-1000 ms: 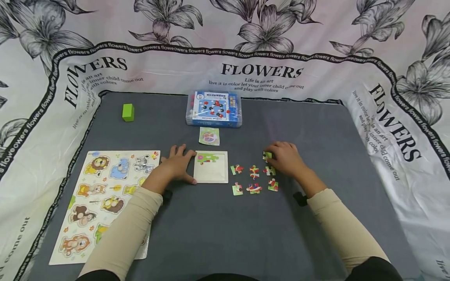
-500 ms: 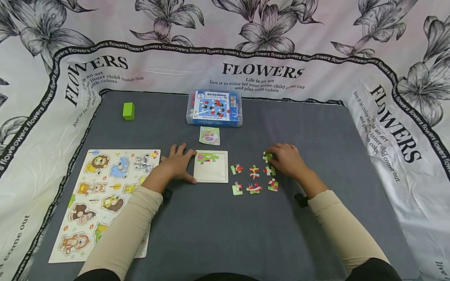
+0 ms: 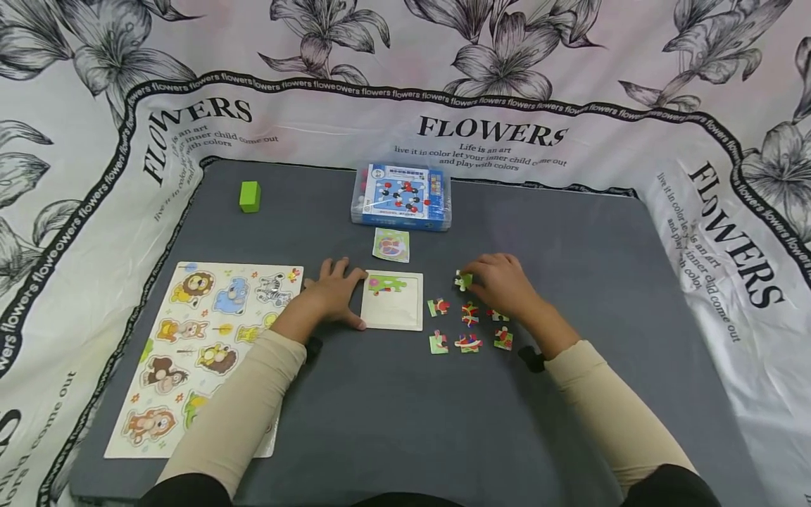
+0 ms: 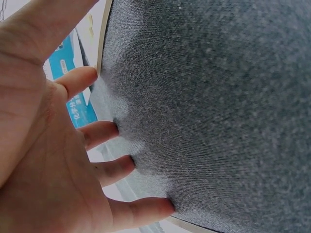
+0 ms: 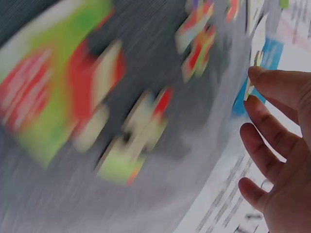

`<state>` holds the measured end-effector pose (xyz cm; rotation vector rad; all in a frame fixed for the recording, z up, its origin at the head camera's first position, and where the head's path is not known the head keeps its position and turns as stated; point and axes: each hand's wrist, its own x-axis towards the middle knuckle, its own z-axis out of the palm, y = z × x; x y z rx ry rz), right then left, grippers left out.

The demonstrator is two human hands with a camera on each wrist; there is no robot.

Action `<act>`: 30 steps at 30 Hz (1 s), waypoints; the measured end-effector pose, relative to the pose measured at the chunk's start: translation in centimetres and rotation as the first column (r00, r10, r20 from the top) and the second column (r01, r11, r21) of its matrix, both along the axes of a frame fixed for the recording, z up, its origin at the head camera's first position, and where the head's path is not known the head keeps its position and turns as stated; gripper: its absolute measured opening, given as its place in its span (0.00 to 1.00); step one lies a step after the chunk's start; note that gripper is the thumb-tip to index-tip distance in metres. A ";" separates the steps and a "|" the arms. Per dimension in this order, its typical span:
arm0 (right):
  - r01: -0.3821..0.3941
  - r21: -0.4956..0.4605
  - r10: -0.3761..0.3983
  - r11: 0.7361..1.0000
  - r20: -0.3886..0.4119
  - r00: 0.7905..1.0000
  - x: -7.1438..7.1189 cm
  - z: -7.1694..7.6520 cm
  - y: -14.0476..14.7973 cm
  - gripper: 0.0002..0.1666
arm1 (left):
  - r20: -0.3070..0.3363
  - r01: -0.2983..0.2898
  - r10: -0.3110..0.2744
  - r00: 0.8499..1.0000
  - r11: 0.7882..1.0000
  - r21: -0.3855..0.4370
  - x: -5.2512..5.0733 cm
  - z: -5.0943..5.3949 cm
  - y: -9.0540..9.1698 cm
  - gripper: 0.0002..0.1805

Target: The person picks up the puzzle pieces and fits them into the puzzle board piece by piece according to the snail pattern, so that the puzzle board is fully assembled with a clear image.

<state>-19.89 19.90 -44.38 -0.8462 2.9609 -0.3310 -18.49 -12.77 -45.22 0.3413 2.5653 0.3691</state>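
Observation:
My right hand (image 3: 503,285) pinches a green jigsaw piece (image 3: 462,280) between thumb and index finger, lifted off the table in the right wrist view. Below it lie several loose jigsaw pieces (image 3: 469,343) in red, green and yellow. A small square puzzle tray (image 3: 393,317) stands left of these, with joined green pieces (image 3: 386,284) along its upper left. My left hand (image 3: 326,296) is spread beside the tray, its index finger and thumb at the left corners. In the left wrist view its fingertips (image 4: 158,206) rest on the grey cloth.
A large animal puzzle board (image 3: 184,352) lies under my left forearm. Behind the tray are a small picture card (image 3: 391,245) and a blue plastic box (image 3: 402,197). A green block (image 3: 250,196) stands at the back left. Floral cloth (image 3: 342,123) borders the grey table surface (image 3: 405,408).
My right hand has lifted the green jigsaw piece and moved it left, away from the right-hand column. The left hand stays at the tray. The head view has shifted slightly.

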 end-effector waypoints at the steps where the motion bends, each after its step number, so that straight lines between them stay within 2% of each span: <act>1: -0.010 -0.003 0.010 1.000 -0.002 1.000 0.0 0.0 -0.6 0.17 | 0.000 0.002 -0.002 1.000 1.000 0.000 -0.1 0.0 0.1 0.54; 10: -0.130 -0.051 0.130 0.990 -0.006 0.991 0.0 -1.6 -5.6 0.14 | 0.001 0.004 -0.004 1.000 1.000 -0.015 0.0 -0.3 0.4 0.55; 17: -0.120 -0.058 0.122 0.991 0.036 0.992 -0.2 -2.2 -7.1 0.15 | -0.003 0.010 -0.010 1.000 1.000 -0.018 -0.1 -0.3 0.7 0.55; 25: -0.132 -0.062 0.135 0.989 0.041 0.990 -0.5 -2.5 -7.7 0.14 | 0.009 -0.004 0.004 1.000 1.000 -0.022 0.0 0.0 0.4 0.54; 30: -0.150 -0.045 0.153 0.988 0.071 0.986 -0.6 -2.3 -7.9 0.17 | 0.013 -0.013 0.013 1.000 1.000 -0.015 0.0 0.0 0.0 0.54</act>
